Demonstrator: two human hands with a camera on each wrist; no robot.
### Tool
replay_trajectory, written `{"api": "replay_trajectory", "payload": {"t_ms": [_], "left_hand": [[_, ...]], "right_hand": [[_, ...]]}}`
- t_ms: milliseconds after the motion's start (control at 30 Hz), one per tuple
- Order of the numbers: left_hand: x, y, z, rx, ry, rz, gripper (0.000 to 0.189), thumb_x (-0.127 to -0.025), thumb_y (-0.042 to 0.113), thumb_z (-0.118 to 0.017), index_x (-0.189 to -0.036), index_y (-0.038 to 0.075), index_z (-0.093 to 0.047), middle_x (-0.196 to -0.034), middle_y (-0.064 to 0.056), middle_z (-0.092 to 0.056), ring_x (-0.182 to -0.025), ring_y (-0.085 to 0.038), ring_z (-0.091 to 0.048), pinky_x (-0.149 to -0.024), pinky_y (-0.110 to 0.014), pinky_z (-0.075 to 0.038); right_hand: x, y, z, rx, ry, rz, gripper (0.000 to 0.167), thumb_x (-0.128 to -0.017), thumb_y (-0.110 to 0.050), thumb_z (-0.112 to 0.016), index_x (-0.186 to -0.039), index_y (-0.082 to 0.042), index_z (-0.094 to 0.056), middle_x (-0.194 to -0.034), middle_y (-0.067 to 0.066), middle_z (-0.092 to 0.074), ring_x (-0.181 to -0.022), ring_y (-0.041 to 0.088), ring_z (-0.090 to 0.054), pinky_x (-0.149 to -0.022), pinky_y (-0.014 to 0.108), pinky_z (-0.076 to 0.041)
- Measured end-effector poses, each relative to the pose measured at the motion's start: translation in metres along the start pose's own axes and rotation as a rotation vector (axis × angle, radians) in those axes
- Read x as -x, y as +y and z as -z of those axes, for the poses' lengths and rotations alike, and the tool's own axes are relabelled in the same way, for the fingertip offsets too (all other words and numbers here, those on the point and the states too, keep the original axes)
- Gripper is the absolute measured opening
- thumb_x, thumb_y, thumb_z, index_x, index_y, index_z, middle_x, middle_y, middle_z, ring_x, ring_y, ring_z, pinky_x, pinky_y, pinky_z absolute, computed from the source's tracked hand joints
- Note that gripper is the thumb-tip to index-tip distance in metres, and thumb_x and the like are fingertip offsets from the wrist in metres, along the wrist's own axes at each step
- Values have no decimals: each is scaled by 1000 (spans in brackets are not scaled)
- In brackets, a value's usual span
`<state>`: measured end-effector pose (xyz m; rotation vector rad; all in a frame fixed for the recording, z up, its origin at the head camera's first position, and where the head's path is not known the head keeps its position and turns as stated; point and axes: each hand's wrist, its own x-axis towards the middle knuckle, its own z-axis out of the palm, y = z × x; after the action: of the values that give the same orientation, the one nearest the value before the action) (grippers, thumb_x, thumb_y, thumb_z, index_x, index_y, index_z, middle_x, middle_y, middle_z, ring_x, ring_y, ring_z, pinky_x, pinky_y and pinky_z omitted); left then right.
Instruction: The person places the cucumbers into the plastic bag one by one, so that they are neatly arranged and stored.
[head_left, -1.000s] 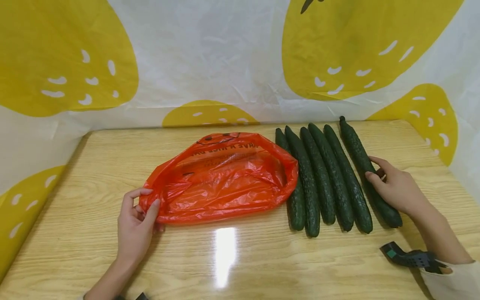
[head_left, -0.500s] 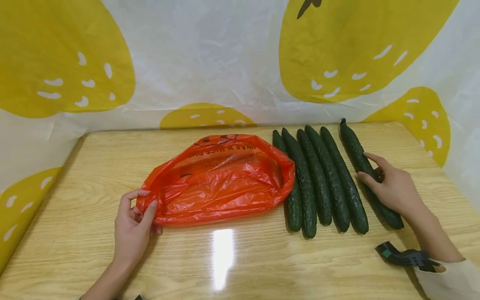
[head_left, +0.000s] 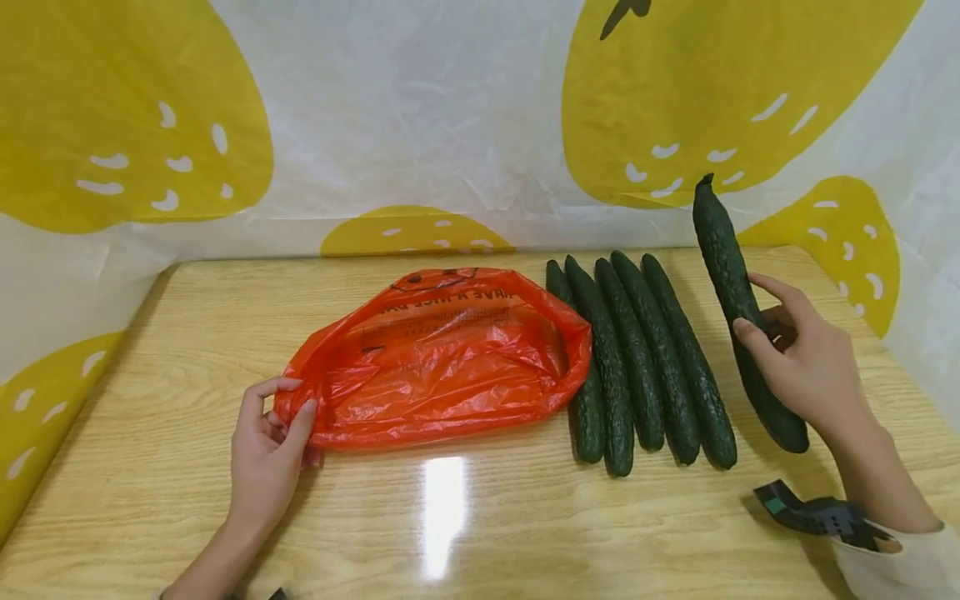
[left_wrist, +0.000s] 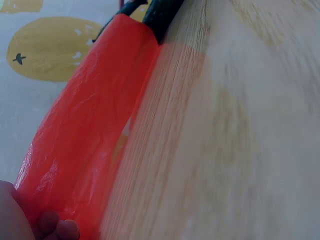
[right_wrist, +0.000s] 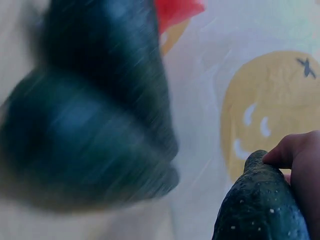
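Observation:
My left hand [head_left: 266, 462] pinches the left edge of a red plastic bag [head_left: 435, 383] that lies with its mouth spread open and dark print on its far side. In the left wrist view, fingertips [left_wrist: 67, 229] show at the bag's near end. At the right, my right hand [head_left: 813, 367] grips a dark green cucumber [head_left: 726, 250] around its lower half, its stem end tilted up above the table. Several more cucumbers [head_left: 645, 358] lie side by side between the bag and that hand. The right wrist view shows the gripped cucumber close up, beside blurred ones [right_wrist: 85, 140].
The wood-grain table [head_left: 360, 525] ends at a white cloth [head_left: 420, 108] with yellow fruit shapes, which stands behind it and along both sides. The bag's right end overlaps the leftmost cucumbers. A dark strap [head_left: 821, 512] sits at the right wrist.
The right hand has lifted the rightmost cucumber off the table, its stem end swinging up and slightly right. The left hand, bag and other cucumbers stay in place.

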<state>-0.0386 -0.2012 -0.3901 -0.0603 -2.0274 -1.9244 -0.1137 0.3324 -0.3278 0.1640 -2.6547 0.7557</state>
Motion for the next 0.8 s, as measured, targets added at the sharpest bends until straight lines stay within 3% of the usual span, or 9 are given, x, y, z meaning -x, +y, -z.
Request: {"api": "replay_trajectory", "payload": {"t_ms": [67, 200, 400, 800], "left_hand": [[0, 0, 0, -4, -2, -4, 33, -92, -7, -56, -122, -6, -42, -61, -9, -55, -37, -19, -47, -36, -25, -43], [0, 0, 0, -21, -3, -3, 33, -92, -6, -56, -122, -6, -42, -60, -9, -54, -37, -19, -46, -36, -25, -43], [1, 0, 1, -63, 2, 15, 33, -93, -4, -57, -122, -5, -42, -59, -9, -53, -36, -19, -47, -36, -25, -43], [0, -2, 1, -89, 8, 19, 33, -93, -3, -57, -123, -3, -43, -55, -12, -49, -36, -19, -47, -36, -26, -43]], "right_hand": [[-2, -9, 2, -23, 2, 1, 56, -93, -20, -62, -144, -28, -42, -84, -37, -48, -65, -16, -47, -56, 11, -36], [-6, -25, 2, -77, 13, 1, 57, -93, -18, -61, -145, -31, -41, -87, -30, -51, -76, -20, -47, -65, 6, -36], [-14, -45, -1, -152, 22, 47, 58, -92, -12, -61, -145, -28, -41, -90, -13, -55, -75, -11, -51, -67, 9, -36], [-37, -82, -6, -227, 38, 188, 61, -88, -4, -65, -142, -24, -46, -91, -2, -60, -74, -5, -57, -69, 6, -41]]}}
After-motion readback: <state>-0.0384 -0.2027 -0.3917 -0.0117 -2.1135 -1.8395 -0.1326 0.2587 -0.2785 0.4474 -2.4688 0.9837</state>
